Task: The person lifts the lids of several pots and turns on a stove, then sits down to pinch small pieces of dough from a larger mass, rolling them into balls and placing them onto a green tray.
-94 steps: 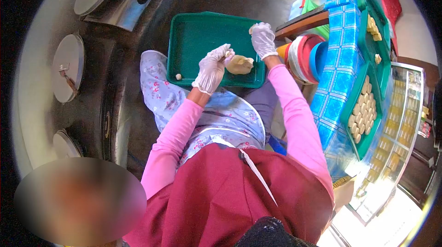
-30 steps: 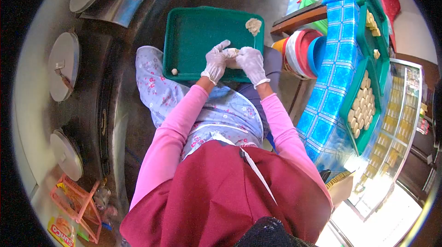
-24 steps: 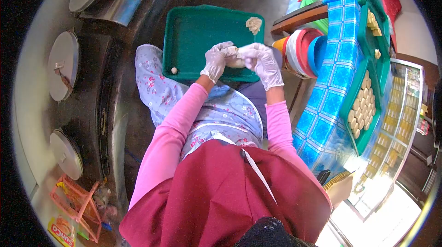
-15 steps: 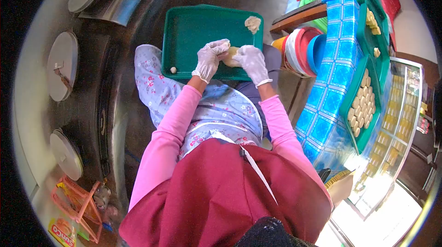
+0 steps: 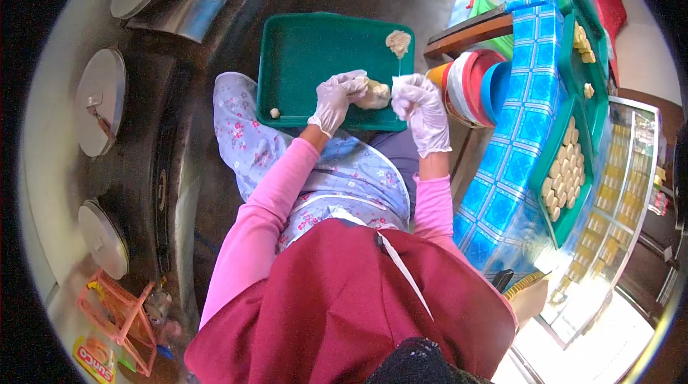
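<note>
My left hand point(image 5: 340, 101), in a thin white glove, is closed on a pale lump of dough point(image 5: 374, 95) above the near edge of a green tray point(image 5: 315, 47). To the right of the lump, apart from it, my gloved right hand point(image 5: 423, 112) has its fingers pressed together. Whatever is in those fingers, if anything, is too small to make out. A rough clump of dough point(image 5: 398, 44) lies in the tray's far right corner. One small dough ball point(image 5: 274, 112) sits in its near left corner.
At right, a blue checkered cloth point(image 5: 502, 169) covers a table bearing a green tray point(image 5: 589, 176) of several round dough pieces point(image 5: 562, 176). Stacked buckets point(image 5: 469, 87) stand beside it. Along the left are round lids point(image 5: 100, 101) and an orange rack point(image 5: 118, 319).
My right hand has moved right and away from the dough, its fingers now pinched. More of the lump shows in my left hand, which stays near the same place.
</note>
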Motion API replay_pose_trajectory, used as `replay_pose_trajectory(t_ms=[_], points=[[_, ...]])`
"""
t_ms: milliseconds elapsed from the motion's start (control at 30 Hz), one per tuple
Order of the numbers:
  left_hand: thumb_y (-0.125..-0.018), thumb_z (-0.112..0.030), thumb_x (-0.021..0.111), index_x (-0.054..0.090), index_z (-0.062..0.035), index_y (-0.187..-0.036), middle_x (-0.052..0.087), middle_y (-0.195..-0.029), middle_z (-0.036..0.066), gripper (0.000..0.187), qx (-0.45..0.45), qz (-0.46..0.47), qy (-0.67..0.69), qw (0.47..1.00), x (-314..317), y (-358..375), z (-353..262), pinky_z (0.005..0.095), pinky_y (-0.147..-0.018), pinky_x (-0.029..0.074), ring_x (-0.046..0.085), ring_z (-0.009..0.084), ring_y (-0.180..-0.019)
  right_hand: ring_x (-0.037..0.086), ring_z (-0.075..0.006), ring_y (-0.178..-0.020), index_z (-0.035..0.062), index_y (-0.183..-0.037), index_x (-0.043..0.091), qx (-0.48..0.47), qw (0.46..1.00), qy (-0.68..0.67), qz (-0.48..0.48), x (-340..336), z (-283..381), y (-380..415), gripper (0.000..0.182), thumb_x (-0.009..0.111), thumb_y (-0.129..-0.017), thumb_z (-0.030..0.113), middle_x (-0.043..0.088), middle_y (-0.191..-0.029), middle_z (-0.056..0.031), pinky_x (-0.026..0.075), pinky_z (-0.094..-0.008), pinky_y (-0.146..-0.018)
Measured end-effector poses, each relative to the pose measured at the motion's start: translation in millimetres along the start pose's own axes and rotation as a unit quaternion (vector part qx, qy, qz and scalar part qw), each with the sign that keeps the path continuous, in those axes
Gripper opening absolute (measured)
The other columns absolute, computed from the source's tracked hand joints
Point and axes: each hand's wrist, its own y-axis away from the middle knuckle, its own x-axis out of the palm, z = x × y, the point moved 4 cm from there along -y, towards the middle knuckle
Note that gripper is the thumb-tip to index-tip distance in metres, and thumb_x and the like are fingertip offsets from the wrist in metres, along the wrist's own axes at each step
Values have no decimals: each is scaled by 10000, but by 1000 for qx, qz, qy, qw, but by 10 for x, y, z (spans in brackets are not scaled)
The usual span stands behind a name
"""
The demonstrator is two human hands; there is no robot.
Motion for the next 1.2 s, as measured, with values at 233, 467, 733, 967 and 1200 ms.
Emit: replay_pose_trajectory(t_ms=[233, 467, 733, 967, 1200], points=[[-858, -80, 679, 625, 81, -1147, 690, -1062, 127, 335, 32, 58, -19, 998, 112, 6, -199, 234, -791, 526, 662, 148, -876, 588, -80, -618, -4, -920, 707, -32, 972, 225, -55, -91, -199, -322, 175, 732, -810, 129, 676, -776, -40, 462, -229, -563], [-865, -64, 669, 609, 94, -1159, 687, -1066, 137, 340, 42, 111, -35, 992, 207, 150, -381, 263, -826, 538, 677, 178, -897, 622, -93, -654, 3, -921, 708, -13, 952, 292, -91, -66, -246, -392, 194, 741, -786, 138, 693, -785, -53, 484, -224, -594], [-940, -226, 610, 573, 83, -1199, 639, -1144, 181, 405, 12, 103, 27, 994, 264, 286, -660, 292, -853, 540, 645, 205, -1013, 657, -140, -734, -13, -841, 702, 1, 962, 266, -63, 39, -230, -434, 119, 722, -775, 84, 707, -850, -70, 518, -267, -685], [-936, -69, 566, 594, 92, -1106, 658, -1063, 166, 236, -97, 81, 177, 976, 65, 107, -299, 341, -864, 555, 655, 254, -975, 636, -271, -746, 42, -865, 710, -323, 760, 564, -9, 147, -250, -320, 144, 665, -728, 29, 642, -827, -112, 512, -344, -691], [-882, 8, 594, 617, 71, -1122, 666, -1082, 143, 249, -58, 56, 132, 988, 85, 116, -176, 299, -820, 551, 664, 206, -914, 647, -242, -764, 34, -837, 715, -313, 784, 536, -2, 249, -170, -201, 140, 703, -698, 20, 672, -820, -102, 515, -328, -709]])
